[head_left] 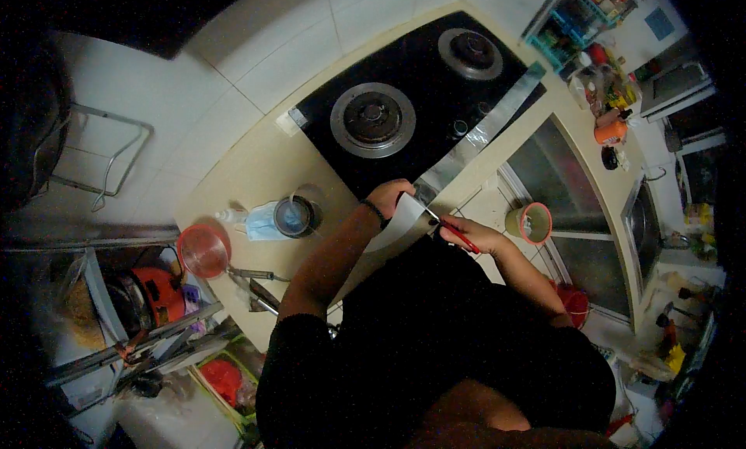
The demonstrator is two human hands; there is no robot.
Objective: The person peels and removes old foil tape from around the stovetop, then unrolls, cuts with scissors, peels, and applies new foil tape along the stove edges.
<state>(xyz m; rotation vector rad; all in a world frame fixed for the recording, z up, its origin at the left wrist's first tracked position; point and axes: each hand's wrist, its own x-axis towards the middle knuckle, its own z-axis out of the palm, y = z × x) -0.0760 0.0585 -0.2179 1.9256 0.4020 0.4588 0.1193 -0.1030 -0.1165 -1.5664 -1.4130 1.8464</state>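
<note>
At the front edge of the black gas stove (373,157), my left hand (388,198) is closed on a white strip (402,222) that hangs down in a curve. My right hand (474,237) grips red-handled scissors (460,236), whose blades point up and left at the strip. The blades meet the strip's upper part near my left fingers. A shiny silver tape band (486,130) runs along the stove's front edge, just beyond both hands.
Left on the counter are a blue mask (264,222), a dark-rimmed cup (295,216), a red strainer (203,251) and a small bottle (231,216). A bin (530,223) stands below right; an orange bottle (611,132) sits near the sink (642,220).
</note>
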